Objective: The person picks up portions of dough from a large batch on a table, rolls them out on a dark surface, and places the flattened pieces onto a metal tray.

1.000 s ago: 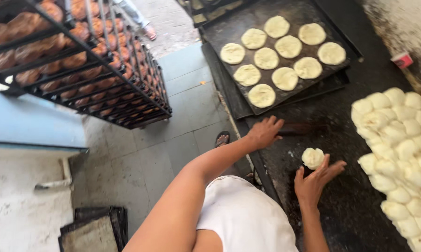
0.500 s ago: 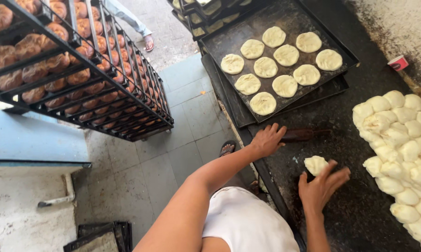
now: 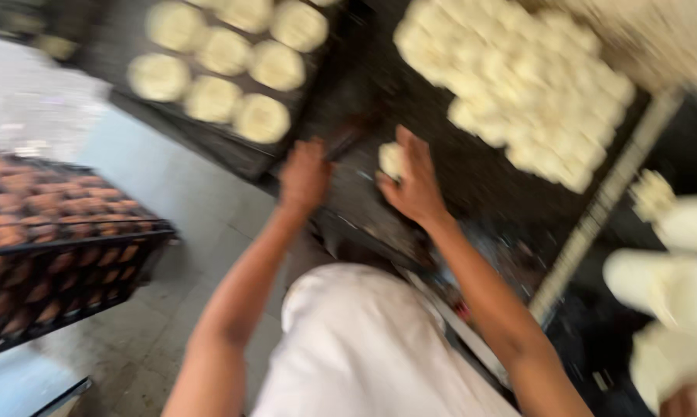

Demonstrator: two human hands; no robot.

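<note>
Pale dough piece [image 3: 392, 160] is pressed under the spread right hand [image 3: 415, 184]; the left hand [image 3: 305, 174] rests flat, holding nothing. Sticking to the dark worktop [image 3: 487, 181] could tear it.

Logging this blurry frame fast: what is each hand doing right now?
Left hand: palm down on the dark work surface, holding nothing visible.
Right hand: fingers on a dough piece; the blur hides whether it grips.

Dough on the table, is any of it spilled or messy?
Nothing looks spilled. The raw dough pieces sit bunched in a heap on the dark table, and the flat rounds lie in rows on the tray. The right hand touches one piece. The picture is blurry.
</note>
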